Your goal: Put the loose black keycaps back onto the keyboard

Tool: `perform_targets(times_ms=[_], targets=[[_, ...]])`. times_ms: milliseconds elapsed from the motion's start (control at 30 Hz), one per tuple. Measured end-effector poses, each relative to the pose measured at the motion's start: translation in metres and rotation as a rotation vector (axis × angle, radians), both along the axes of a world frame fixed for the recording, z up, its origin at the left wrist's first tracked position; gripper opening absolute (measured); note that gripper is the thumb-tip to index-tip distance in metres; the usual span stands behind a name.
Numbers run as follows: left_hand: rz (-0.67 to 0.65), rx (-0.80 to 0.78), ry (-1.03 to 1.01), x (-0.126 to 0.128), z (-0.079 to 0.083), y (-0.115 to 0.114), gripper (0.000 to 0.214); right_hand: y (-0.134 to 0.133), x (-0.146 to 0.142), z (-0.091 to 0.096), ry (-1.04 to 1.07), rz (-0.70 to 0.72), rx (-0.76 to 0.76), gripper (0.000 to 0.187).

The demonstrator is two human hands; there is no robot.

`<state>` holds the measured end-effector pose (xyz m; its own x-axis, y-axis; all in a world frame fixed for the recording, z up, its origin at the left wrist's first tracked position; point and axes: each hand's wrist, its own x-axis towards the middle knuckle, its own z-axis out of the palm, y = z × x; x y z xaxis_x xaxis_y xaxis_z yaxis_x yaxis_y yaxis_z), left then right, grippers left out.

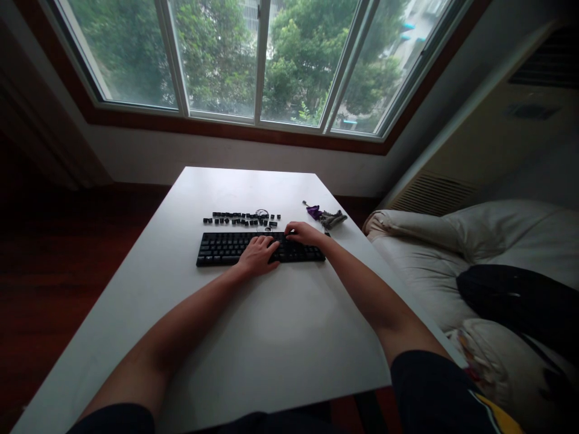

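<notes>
A black computer keyboard (218,248) lies flat on the white table. My left hand (257,255) rests across its middle, palm down, fingers stretched forward and thumb apart near the front edge. At the keyboard's back edge, right of centre, my right hand (304,232) has its fingers curled down with the tips close together. Whatever those fingertips hold, if anything, is too small to make out. Behind the keyboard stand two rough rows of loose black keycaps (228,215). A thin wire loop (262,213) lies among them.
The white table (253,337) reaches toward a wall under a wide window (271,66). On its right side lie a purple item (313,211) and a grey crumpled cloth or glove (333,219). A pale sofa (420,241) with a dark bag (520,295) stands at right.
</notes>
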<state>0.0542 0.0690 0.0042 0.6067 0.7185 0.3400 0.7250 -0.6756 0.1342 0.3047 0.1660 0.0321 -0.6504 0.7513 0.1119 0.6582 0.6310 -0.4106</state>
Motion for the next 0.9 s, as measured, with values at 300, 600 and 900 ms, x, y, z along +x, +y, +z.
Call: perform_targets(times_ms=[300, 600, 900], targets=[[-0.003, 0.001, 0.001, 0.001, 0.001, -0.001, 0.061, -0.004, -0.004, -0.003, -0.014, -0.034, 0.038, 0.011], [-0.004, 0.009, -0.003, 0.001, -0.001, -0.001, 0.061, -0.008, -0.007, 0.001, -0.058, -0.040, 0.049, 0.011], [-0.003, 0.010, -0.005, 0.003, 0.002, -0.002, 0.060, 0.002, -0.022, -0.006, -0.046, -0.450, 0.006, 0.030]])
